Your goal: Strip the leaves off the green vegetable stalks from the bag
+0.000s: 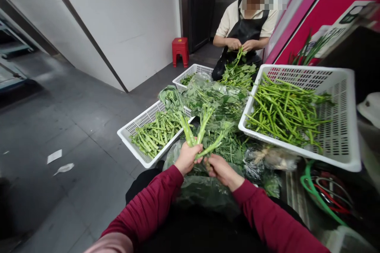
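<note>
Several thick green stalks point(202, 128) fan upward from my left hand point(188, 157), whose fingers are wrapped round their lower ends. Close beside it on the right, my right hand point(219, 169) is closed near the stalk bases; whatever it pinches is too small to make out. Beneath and behind both hands lies a heap of leafy greens point(225, 106), partly in clear plastic. Cut stalks fill part of a white basket point(141, 159) at the left. Long thin green stems lie in a larger white basket point(353, 126) at the right.
Across the heap a person in a black apron point(247, 31) handles leafy stems. Behind the heap are a small white basket point(178, 83) and a red stool point(179, 49). A green-rimmed container point(311, 193) stands low right. Paper scraps point(54, 156) lie on the floor.
</note>
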Available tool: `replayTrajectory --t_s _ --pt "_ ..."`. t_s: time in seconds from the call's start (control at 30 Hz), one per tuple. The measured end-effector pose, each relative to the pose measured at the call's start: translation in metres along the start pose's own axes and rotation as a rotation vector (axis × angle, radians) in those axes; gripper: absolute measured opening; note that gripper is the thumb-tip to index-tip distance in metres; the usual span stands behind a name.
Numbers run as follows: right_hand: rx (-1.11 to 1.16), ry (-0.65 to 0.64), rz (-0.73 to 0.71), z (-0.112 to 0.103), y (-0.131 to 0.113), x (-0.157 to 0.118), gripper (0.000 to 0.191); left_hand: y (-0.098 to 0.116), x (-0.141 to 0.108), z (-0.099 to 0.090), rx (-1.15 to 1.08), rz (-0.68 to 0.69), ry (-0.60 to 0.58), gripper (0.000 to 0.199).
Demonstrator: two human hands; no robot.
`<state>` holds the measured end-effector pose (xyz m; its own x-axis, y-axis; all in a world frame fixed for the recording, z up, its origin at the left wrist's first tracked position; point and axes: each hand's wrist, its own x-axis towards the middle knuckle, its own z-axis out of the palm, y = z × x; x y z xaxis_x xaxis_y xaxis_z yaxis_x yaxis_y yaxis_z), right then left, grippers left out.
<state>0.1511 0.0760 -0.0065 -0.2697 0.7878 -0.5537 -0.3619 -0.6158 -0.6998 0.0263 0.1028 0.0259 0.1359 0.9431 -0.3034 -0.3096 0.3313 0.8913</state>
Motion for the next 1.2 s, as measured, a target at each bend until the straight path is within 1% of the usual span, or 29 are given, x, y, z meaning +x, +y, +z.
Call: replayTrajectory --t_s 0.07,0.1,0.13,0.17,0.23,0.27,0.3,0.33,0.4,0.47,0.53,0.6,0.63,0.7,0.77,0.8,0.83,0.87,0.93,0.97,1.0,1.03,1.1,1.13,1.17,1.2 --pt "0.078 0.160 -0.198 -0.010 -0.010 0.007 0.016 0.000 0.000 -0.001 0.116 0.049 0.066 0.024" --pt "0.112 0.207 -0.299 -0.014 -0.017 0.009 0.019 0.000 -0.001 -0.001 0.189 0.080 0.113 0.024" --pt "0.130 0.227 -0.386 -0.018 -0.024 0.010 0.023 0.000 -0.001 -0.002 0.266 0.124 0.164 0.023" --pt "0.132 0.222 -0.448 -0.020 -0.030 0.010 0.025 0.000 -0.002 -0.002 0.340 0.178 0.210 0.022" --pt "0.113 0.180 -0.499 -0.021 -0.039 0.009 0.026 0.000 -0.004 -0.001 0.458 0.282 0.273 0.019" --pt "0.092 0.169 -0.504 -0.021 -0.041 0.009 0.026 0.000 -0.006 0.000 0.496 0.316 0.295 0.019" --pt "0.060 0.186 -0.508 -0.020 -0.041 0.010 0.027 -0.001 -0.007 0.001 0.523 0.329 0.307 0.018" --pt "0.018 0.231 -0.516 -0.019 -0.039 0.013 0.027 -0.002 -0.008 0.002 0.538 0.323 0.315 0.018" --pt "-0.062 0.377 -0.553 -0.017 -0.033 0.019 0.028 -0.005 -0.010 0.005 0.542 0.291 0.315 0.019" --pt "-0.062 0.486 -0.606 -0.014 -0.027 0.024 0.028 -0.008 -0.009 0.008 0.512 0.279 0.301 0.018" --pt "0.034 0.497 -0.660 -0.010 -0.023 0.025 0.025 -0.011 -0.006 0.010 0.431 0.234 0.277 0.018" --pt "0.089 0.472 -0.726 -0.007 -0.023 0.023 0.022 -0.016 -0.003 0.011 0.295 0.122 0.260 0.018" --pt "0.049 0.461 -0.764 -0.007 -0.024 0.022 0.019 -0.018 -0.001 0.012 0.218 0.052 0.255 0.018" --pt "-0.168 0.480 -0.845 -0.007 -0.025 0.018 0.013 -0.023 0.001 0.012 0.074 -0.065 0.257 0.020" --pt "-0.457 0.537 -0.921 -0.007 -0.020 0.014 0.008 -0.026 0.001 0.012 -0.024 -0.118 0.237 0.021" --pt "-0.586 0.534 -0.956 -0.006 -0.014 0.012 0.006 -0.025 0.000 0.011 -0.051 -0.126 0.216 0.021" --pt "-0.693 0.485 -0.989 -0.004 -0.008 0.010 0.007 -0.023 0.001 0.010 -0.066 -0.123 0.194 0.020" --pt "-0.774 0.385 -1.015 -0.002 0.000 0.008 0.009 -0.020 0.002 0.009 -0.072 -0.114 0.175 0.019" --pt "-0.840 0.149 -1.028 0.003 0.012 0.004 0.013 -0.011 0.005 0.005 -0.059 -0.091 0.160 0.020" --pt "-0.814 0.095 -1.008 0.005 0.014 0.003 0.014 -0.007 0.007 0.002 -0.061 -0.080 0.168 0.020" --pt "-0.740 0.105 -0.972 0.005 0.014 0.003 0.014 -0.003 0.010 0.000 -0.078 -0.074 0.174 0.021" --pt "-0.622 0.164 -0.919 0.003 0.010 0.004 0.012 0.000 0.011 -0.003 -0.107 -0.079 0.170 0.022" --pt "-0.306 0.295 -0.778 -0.002 -0.004 0.011 0.010 0.002 0.013 -0.006 -0.178 -0.118 0.152 0.023" --pt "-0.162 0.317 -0.709 -0.004 -0.011 0.015 0.013 0.001 0.013 -0.006 -0.203 -0.147 0.145 0.023" --pt "-0.059 0.306 -0.659 -0.006 -0.018 0.019 0.017 0.000 0.012 -0.006 -0.211 -0.173 0.146 0.024" --pt "-0.009 0.274 -0.631 -0.007 -0.023 0.022 0.020 -0.002 0.011 -0.005 -0.207 -0.191 0.159 0.025"
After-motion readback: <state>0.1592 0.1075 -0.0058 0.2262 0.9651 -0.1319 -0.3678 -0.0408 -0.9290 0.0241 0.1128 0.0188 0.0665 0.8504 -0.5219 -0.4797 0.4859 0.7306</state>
